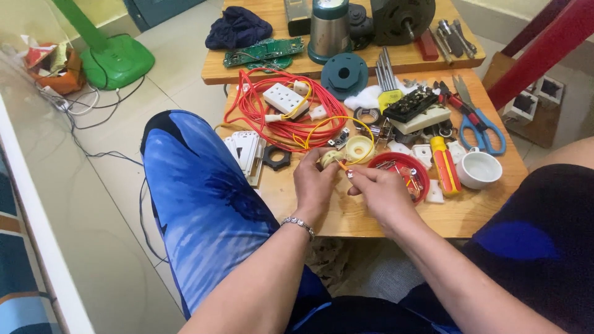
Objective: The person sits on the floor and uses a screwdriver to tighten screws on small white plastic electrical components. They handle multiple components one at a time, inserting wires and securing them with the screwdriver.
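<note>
The left hand (pixel 314 180) has its grip closed around a small cream-coloured round part (pixel 330 159), held between thumb and fingertips just above the near middle of the wooden counter (pixel 346 216). The right hand (pixel 380 188) meets it from the other side, its fingers pinched tight on something thin and orange (pixel 341 165) that touches the cream part; what exactly that thin thing is cannot be told, as it is small and half hidden. A beaded bracelet (pixel 300 224) sits on the left wrist.

Just beyond the hands lies a pale yellow round spool (pixel 359 149) with a yellow wire (pixel 346 122) looping up from it. Just to the right of the right hand stands a red bowl (pixel 409 168) holding small metal bits. Beside that bowl lies a screwdriver with a yellow and red handle (pixel 445 166), and next to it a white cup (pixel 479 169). Farther back on the right lie blue-handled scissors (pixel 484 130).

Behind the hands, a coil of orange-red cable (pixel 266 117) wraps around a white socket block (pixel 285 99). To the left of the hands lie a black ring-shaped part (pixel 276 158) and a stack of white plates (pixel 245 151) at the counter's edge.

On a second, farther counter (pixel 260 73) rest a green circuit board (pixel 263 52), a dark blue cloth (pixel 238 28) and a metal cylinder with a teal base (pixel 329 29). A green fan base (pixel 117 60) stands on the tiled floor to the left
</note>
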